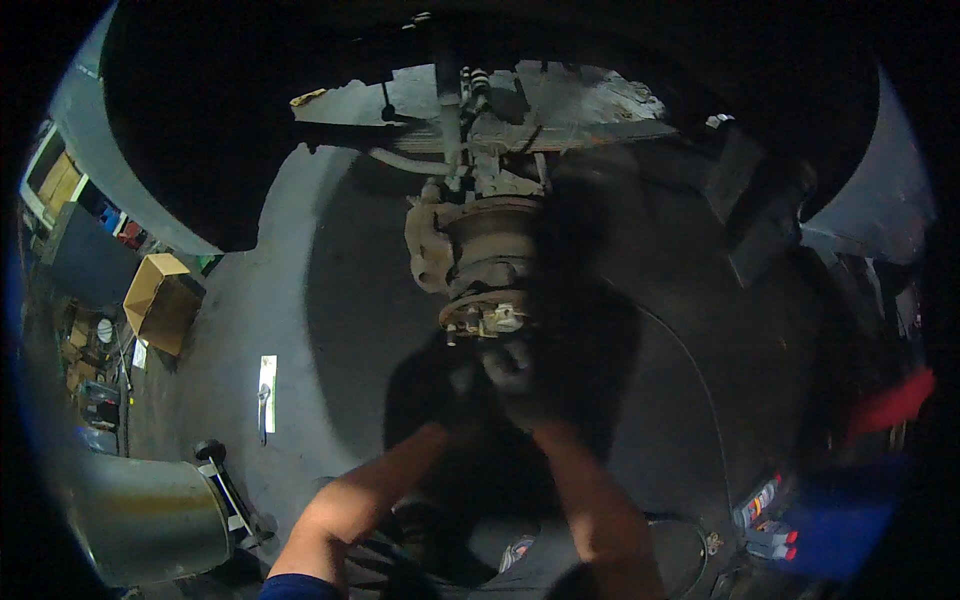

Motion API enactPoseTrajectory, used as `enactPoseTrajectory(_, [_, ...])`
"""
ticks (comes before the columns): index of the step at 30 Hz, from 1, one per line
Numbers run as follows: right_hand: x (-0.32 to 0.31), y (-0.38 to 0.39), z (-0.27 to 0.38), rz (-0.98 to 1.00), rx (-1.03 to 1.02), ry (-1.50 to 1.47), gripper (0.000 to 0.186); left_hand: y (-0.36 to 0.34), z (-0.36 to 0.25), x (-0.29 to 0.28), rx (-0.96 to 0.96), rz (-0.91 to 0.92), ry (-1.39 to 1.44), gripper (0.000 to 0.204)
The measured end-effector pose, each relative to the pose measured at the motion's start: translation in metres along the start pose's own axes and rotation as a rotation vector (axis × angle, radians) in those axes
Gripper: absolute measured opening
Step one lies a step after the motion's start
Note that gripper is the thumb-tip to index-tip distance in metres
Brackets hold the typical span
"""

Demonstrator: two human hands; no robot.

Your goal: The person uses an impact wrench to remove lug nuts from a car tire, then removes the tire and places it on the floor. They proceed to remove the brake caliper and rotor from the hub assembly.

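A rusty wheel hub (462, 318) with studs faces me below a worn brake disc (490, 225). The brake caliper (428, 245) sits on the disc's left side. My right hand (512, 378), dark and apparently gloved, is just below the hub's pale centre (507, 318); whether it touches is unclear. Close on its left, my left hand (455, 385) is also dark and lies in deep shadow. Fingers of both hands are too dark to make out, and so is anything held in them.
A strut (448, 110) rises above the disc inside the dark wheel arch. On the floor at left lie a wrench (263, 410) and an open cardboard box (160, 305). A metal drum (150, 520) stands lower left. A hose (690, 360) curves at right, near bottles (770, 540).
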State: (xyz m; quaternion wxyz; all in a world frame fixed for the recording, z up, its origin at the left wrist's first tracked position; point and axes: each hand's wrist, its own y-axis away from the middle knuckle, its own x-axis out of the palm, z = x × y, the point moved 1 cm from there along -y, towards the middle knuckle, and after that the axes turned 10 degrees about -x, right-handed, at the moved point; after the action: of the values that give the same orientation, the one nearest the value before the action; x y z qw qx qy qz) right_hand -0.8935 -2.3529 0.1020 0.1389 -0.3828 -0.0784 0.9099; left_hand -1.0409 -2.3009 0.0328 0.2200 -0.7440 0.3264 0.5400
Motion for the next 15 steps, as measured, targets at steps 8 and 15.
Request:
enactPoseTrajectory(8, [0.019,0.011,-0.068,-0.229,-0.052,0.456,0.034,-0.037,0.093,-0.021,-0.538,-0.138,0.849,0.026])
enactPoseTrajectory(15, [-0.023,-0.007,0.019,-0.430,-0.263,0.358,0.047,-0.031,0.069,-0.072,-0.668,-0.072,1.651,0.020])
